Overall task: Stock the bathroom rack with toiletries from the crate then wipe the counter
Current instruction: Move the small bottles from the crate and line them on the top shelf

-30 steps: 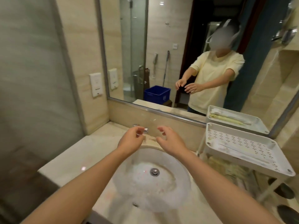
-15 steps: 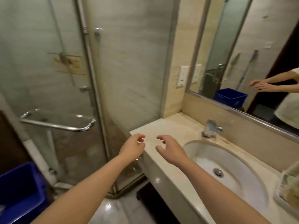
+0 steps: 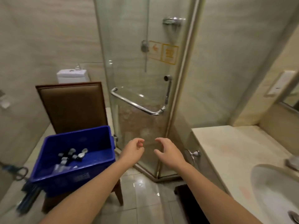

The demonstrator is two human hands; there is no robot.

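While both bare forearms stretch forward above the tiled floor (image 3: 142,199), a blue crate (image 3: 97,141) rests at the left on a brown upholstered chair (image 3: 71,107), its near right corner just beside the left forearm. Small dark and silver toiletries (image 3: 72,155) lie loose in the bottom of the crate. Behind the chair stands a white toilet cistern (image 3: 72,76). Straight ahead is a glass shower door (image 3: 129,46) with a chrome handle (image 3: 137,105) and a yellow sticker (image 3: 165,52). At the right runs the pale stone surface (image 3: 234,147), with a white sink (image 3: 275,188) set into it near the lower corner and a dark mat (image 3: 189,206) on the floor at its foot. The left grip (image 3: 132,152) and the right grip (image 3: 169,154) hover near each other in front of the door's lower pane, well above the floor, palms turned inward. The left grip's fingers curl loosely and the right grip's spread in a relaxed claw. Both are released, grasping nothing.
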